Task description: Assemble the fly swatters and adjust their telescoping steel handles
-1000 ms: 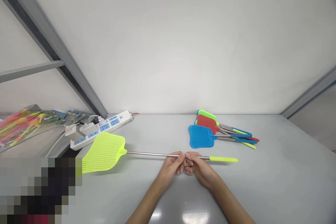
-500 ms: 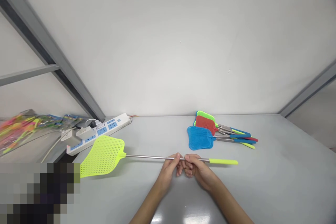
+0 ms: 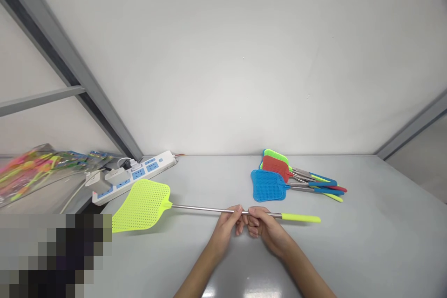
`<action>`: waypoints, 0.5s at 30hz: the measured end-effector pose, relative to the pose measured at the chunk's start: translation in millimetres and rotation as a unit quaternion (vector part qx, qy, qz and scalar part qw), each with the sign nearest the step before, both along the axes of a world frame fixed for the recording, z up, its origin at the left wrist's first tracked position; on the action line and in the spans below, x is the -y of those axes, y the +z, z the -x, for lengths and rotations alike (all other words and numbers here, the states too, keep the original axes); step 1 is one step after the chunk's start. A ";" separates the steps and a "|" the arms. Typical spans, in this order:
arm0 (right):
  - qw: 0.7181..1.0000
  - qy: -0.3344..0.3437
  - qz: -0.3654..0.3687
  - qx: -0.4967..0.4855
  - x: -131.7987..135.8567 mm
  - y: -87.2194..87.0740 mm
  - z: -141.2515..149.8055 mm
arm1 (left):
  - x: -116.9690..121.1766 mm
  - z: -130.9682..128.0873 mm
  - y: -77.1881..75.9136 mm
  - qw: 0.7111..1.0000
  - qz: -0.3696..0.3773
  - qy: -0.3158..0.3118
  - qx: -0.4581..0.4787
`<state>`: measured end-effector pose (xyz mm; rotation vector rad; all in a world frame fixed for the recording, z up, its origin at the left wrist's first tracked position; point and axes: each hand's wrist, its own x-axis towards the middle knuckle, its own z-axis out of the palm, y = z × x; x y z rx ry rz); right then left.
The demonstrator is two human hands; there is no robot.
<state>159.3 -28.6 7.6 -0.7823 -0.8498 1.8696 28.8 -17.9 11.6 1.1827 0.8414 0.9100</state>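
A yellow-green fly swatter point(image 3: 146, 205) with a long metal shaft lies across my two hands, its mesh head to the left and its grip to the right. My left hand point(image 3: 228, 221) pinches the shaft near its middle between thumb and fingers. Close beside it, my right hand point(image 3: 261, 221) grips the thicker part of the shaft, just left of the yellow-green handle. Both hands are closed, with the fingers curled underneath. Beyond them on the table rests a pile of fly swatters: blue point(image 3: 267, 185), red point(image 3: 275, 167) and green point(image 3: 277, 154), handles pointing right.
A white power strip point(image 3: 169, 160) with plugs and adapters stands at the back left, near the swatter's head. Left of it are clear plastic bags point(image 3: 38, 165) of colourful items. A grey frame post point(image 3: 101, 102) and a white wall point(image 3: 240, 79) bound the grey table point(image 3: 377, 233).
The handle end of the swatter has dipped slightly, and the whole view has shifted a little. Both hands keep their hold on the shaft.
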 end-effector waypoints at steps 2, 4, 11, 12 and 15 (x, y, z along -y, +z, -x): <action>1.000 0.000 0.004 0.000 0.2 0.9 0.1 | -0.2 -0.3 -0.7 1.000 -0.002 0.006 -0.001; 1.000 0.000 0.008 -0.001 0.5 1.6 0.0 | -0.4 -0.5 -1.1 1.000 -0.002 0.007 -0.003; 1.000 0.002 0.004 -0.007 1.3 2.1 -0.4 | 1.0 -0.7 0.9 1.000 -0.001 0.005 -0.003; 1.000 0.001 0.005 -0.006 1.4 2.2 -0.3 | 1.1 -0.7 1.0 1.000 0.000 0.006 -0.004; 1.000 0.000 0.008 -0.002 1.3 2.9 -0.2 | 1.0 -0.9 0.4 1.000 -0.001 0.002 -0.007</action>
